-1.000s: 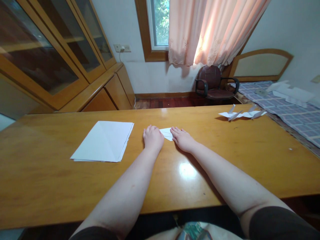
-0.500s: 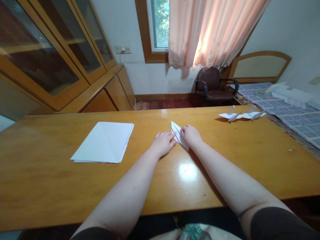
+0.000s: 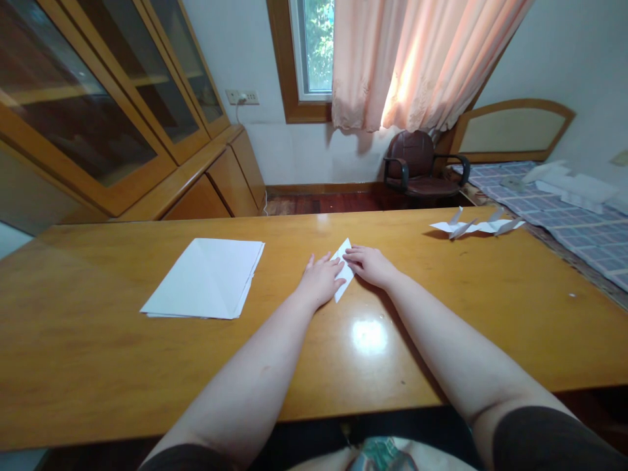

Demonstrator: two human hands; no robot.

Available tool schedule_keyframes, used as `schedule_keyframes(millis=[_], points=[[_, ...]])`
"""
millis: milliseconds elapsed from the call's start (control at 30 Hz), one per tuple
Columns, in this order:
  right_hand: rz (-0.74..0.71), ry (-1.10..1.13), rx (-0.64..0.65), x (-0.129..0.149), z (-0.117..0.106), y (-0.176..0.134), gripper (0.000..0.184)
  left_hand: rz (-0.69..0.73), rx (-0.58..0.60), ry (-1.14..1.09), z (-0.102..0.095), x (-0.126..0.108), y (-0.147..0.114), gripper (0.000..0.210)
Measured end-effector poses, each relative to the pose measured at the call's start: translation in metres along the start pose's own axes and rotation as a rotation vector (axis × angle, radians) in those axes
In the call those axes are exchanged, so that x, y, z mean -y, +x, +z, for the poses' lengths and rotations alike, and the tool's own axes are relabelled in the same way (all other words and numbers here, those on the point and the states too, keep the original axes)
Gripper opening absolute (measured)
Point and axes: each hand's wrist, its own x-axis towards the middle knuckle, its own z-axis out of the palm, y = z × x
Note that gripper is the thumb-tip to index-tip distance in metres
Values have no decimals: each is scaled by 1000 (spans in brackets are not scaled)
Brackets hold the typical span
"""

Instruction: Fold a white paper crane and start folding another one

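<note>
A small folded piece of white paper (image 3: 345, 275) lies on the table between my two hands, a narrow slanted shape with a pointed top and bottom. My left hand (image 3: 321, 281) rests on its left side with fingers spread, fingertips and thumb lying on the paper. From the right, my right hand (image 3: 370, 263) has its fingers bent together over the upper right edge, the thumb tucked close below them. Part of the paper is hidden under the fingers of both hands.
A stack of white paper sheets (image 3: 206, 278) lies left on the wooden table (image 3: 88, 340). Folded paper birds (image 3: 454, 227) stand at the far right corner. Beyond are a brown armchair (image 3: 415, 163), a bed (image 3: 554, 216) and a glass-door cabinet (image 3: 147, 157).
The folded paper now slants the other way, its top leaning right, and looks turned or flipped. My right hand has shifted slightly left with its fingers straighter; my left hand stays about in place.
</note>
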Motion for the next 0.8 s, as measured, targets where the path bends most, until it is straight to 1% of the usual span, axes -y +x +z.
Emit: schedule_keyframes(millis=[67,200,233,300,367,467,533,600,700,733,800], points=[[-30,26,6,-4,1,0,32,-5,-4,15,-2,1,0,36],[26,-35,-21,-1,3,0,33,-37,1,43,-2,-5,-3,32],[39,-56,-25,1,3,0,32,-38,-7,45,-2,-8,-4,35],[56,-87,-25,4,3,0,31,-45,-19,44,0,-13,-5,48],[73,-99,-23,6,3,0,30,-51,-29,46,1,-16,-5,53],[106,-105,-33,6,2,0,28,-71,-54,65,3,-12,-3,41],[106,-105,-53,6,2,0,27,-83,-64,80,3,-7,-2,41],[61,-87,-78,6,1,0,25,-76,-63,82,2,-3,-1,43],[-4,-44,-106,7,1,-1,21,-63,-63,53,0,-1,-1,39],[6,-41,-118,7,1,-2,21,-64,-65,36,0,0,-1,36],[59,-48,-150,7,2,-3,30,-75,-74,0,-2,0,0,30]])
